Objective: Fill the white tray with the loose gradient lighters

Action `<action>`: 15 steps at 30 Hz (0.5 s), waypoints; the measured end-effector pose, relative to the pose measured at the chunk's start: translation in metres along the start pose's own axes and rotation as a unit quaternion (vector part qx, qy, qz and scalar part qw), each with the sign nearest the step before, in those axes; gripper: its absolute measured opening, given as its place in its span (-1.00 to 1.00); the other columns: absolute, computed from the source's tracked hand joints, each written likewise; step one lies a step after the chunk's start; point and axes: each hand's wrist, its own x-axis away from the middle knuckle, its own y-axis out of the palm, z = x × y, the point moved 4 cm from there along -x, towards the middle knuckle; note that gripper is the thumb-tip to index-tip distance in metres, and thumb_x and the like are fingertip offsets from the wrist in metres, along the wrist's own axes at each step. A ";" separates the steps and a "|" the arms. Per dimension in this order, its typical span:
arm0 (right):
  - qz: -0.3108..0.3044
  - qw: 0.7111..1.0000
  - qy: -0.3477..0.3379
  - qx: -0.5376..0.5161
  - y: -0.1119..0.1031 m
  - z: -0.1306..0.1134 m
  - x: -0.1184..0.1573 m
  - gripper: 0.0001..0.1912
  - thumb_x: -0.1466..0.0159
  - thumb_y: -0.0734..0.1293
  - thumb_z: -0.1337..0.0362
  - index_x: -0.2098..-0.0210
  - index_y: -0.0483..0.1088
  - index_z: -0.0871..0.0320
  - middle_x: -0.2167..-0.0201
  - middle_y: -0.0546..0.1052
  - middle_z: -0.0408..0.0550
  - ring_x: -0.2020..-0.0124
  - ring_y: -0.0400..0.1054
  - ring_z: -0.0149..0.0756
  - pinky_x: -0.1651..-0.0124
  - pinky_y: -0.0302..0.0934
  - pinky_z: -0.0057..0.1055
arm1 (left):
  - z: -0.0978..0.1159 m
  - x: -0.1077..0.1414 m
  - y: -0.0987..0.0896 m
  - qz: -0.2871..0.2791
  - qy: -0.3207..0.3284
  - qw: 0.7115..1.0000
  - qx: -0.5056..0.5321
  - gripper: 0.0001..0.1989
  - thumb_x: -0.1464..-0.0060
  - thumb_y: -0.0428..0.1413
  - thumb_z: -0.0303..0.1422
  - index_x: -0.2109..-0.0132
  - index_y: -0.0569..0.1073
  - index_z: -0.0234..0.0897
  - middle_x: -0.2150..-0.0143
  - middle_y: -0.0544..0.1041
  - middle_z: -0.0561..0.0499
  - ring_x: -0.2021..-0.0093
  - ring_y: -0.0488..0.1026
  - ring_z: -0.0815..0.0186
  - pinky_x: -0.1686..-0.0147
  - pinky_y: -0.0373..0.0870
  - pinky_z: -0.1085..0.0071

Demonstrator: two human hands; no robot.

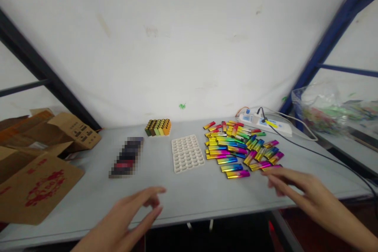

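Observation:
A pile of shiny lighters [238,174] in gold, pink, blue and green lies on the right half of the table. At its near right edge is my right hand [298,191], fingers stretched forward and apart from the thumb. My left hand [132,214] hovers over the table's front edge, thumb and fingers apart with nothing between them. Between the hands, farther back, lies a white tray [188,153] with rows of vacant slots. Behind it, to the left, a block of upright lighters [158,127] stands packed in rows on a white base.
An open cardboard box [41,189] takes up the table's left end, beside a pixelated dark item [126,157]. At the back right, a white power strip [265,123] has a black cable [310,149] running across the table. A clear plastic bag [321,106] sits beyond the blue frame.

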 end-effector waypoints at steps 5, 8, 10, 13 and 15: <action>-0.048 0.976 -0.194 0.080 0.006 -0.040 -0.106 -0.64 -0.42 0.26 0.03 0.09 0.58 0.14 0.11 0.65 0.08 0.10 0.53 -0.08 -0.03 0.41 -0.17 | 0.048 -0.118 -0.001 0.010 0.166 0.986 0.012 -0.62 -0.32 0.02 -0.04 -0.03 0.53 -0.18 -0.03 0.61 -0.08 -0.04 0.55 0.12 -0.15 0.44 0.20; -0.058 0.966 -0.233 0.093 0.010 -0.035 -0.155 -0.66 -0.41 0.28 0.06 0.11 0.57 0.17 0.15 0.64 0.05 0.15 0.53 -0.14 0.02 0.40 -0.23 | 0.039 -0.173 0.018 0.003 0.220 0.975 -0.026 -0.61 -0.35 0.00 -0.07 -0.02 0.51 -0.26 -0.04 0.56 -0.15 -0.08 0.50 0.10 -0.18 0.39 0.15; -0.040 0.969 -0.233 0.076 0.013 -0.027 -0.176 -0.64 -0.40 0.30 0.04 0.12 0.56 0.20 0.19 0.65 0.06 0.20 0.53 -0.18 0.08 0.40 -0.30 | 0.031 -0.196 0.032 0.002 0.241 0.970 -0.045 -0.59 -0.36 -0.02 -0.08 -0.04 0.50 -0.30 -0.04 0.53 -0.17 -0.09 0.47 0.09 -0.20 0.36 0.13; -0.003 0.971 -0.219 0.100 0.019 -0.016 -0.190 -0.62 -0.43 0.26 0.06 0.11 0.56 0.23 0.24 0.64 0.08 0.27 0.51 -0.19 0.15 0.38 -0.32 | 0.022 -0.210 0.048 0.016 0.236 0.970 -0.048 -0.57 -0.40 -0.08 -0.09 -0.07 0.48 -0.31 -0.06 0.50 -0.19 -0.14 0.43 0.09 -0.23 0.33 0.13; 0.002 0.966 -0.226 0.127 0.024 -0.012 -0.189 -0.61 -0.45 0.23 0.08 0.09 0.55 0.25 0.21 0.64 0.11 0.25 0.50 -0.18 0.14 0.37 -0.30 | 0.018 -0.208 0.053 0.031 0.227 0.972 -0.052 -0.55 -0.41 -0.12 -0.09 -0.09 0.48 -0.31 -0.09 0.47 -0.21 -0.17 0.40 0.08 -0.25 0.30 0.12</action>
